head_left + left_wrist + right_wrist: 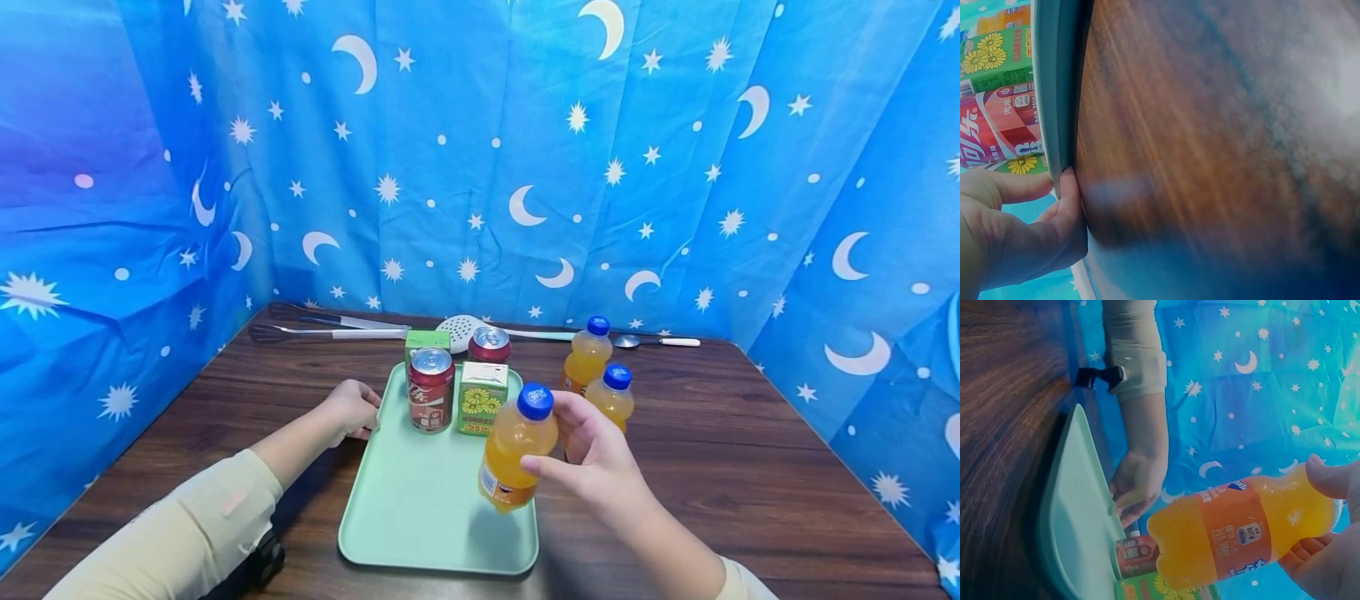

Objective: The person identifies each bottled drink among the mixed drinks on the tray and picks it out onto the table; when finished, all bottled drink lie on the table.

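My right hand [600,467] grips a bottle of orange soda [516,454] with a blue cap, thumb on the near side, and holds it above the right part of a light green tray [420,517]. The bottle's base is clear of the tray in the right wrist view. My left hand [1029,228] pinches the tray's left rim between thumb and fingers. Toward the tray's far end stand a red soda can [431,400] and a green drink carton [482,402] with yellow flowers. Behind them are a second red can [489,345] and another green carton [428,337], both partly hidden.
Two more orange soda bottles [587,354] stand on the dark wooden table [712,467] right of the tray. Along the back lie a white slotted skimmer [459,332], a spoon [627,341] and other long-handled utensils [330,333]. A blue moon-and-star cloth [465,125] surrounds the table.
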{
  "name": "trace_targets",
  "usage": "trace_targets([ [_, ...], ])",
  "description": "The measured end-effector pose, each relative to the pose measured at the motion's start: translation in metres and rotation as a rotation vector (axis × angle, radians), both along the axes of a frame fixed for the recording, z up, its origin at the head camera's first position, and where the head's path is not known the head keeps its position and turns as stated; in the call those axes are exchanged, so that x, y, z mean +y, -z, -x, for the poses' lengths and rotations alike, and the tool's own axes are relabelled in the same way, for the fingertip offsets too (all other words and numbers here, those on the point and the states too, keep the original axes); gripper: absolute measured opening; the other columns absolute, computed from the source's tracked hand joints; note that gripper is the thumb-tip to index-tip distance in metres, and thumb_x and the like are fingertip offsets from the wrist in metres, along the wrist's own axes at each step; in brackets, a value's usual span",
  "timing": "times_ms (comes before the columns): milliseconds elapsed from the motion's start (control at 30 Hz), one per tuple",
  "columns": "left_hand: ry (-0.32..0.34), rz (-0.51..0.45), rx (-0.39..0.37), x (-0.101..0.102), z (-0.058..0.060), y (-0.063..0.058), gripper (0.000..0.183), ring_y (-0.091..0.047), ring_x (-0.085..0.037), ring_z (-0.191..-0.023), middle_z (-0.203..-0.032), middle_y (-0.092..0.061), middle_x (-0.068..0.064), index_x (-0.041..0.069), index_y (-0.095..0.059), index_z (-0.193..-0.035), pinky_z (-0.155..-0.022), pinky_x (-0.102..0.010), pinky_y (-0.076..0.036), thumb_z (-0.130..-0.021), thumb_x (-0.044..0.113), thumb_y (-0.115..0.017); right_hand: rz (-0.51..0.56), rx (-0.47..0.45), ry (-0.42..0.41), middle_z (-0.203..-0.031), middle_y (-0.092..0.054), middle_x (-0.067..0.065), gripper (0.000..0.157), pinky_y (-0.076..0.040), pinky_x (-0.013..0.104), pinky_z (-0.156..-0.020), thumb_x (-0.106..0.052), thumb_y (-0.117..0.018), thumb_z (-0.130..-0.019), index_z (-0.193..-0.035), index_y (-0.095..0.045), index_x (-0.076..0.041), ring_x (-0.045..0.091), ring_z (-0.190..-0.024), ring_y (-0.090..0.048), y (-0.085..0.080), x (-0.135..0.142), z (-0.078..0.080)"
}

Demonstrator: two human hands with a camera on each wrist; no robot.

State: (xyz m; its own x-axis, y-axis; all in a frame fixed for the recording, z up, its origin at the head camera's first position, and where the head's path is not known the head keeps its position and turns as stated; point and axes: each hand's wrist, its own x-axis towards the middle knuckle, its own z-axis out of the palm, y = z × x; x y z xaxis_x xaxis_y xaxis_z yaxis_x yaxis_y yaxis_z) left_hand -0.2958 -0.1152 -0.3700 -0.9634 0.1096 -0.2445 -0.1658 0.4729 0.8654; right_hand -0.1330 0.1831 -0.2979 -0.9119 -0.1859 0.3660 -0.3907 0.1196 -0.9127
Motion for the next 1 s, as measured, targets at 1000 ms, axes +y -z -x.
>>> trace_targets([
  [1000,-0.017,0.015,0.003,0.002,0.0,0.001,0.028,-0.055,-0.016,-0.055,-0.094,-0.052,-0.021,-0.011,-0.052,-0.104,-0.055,-0.03,-0.054,-0.076,-0.017,-0.055,-0.08,0.003,0.291,-0.115,-0.063,-0.004,0.051,-0.047,0.017,-0.085,0.0,-0.075,-0.075,-0.12,-0.051,0.003,0.006,-0.105,-0.058,0.019,0.065,-0.024],
])
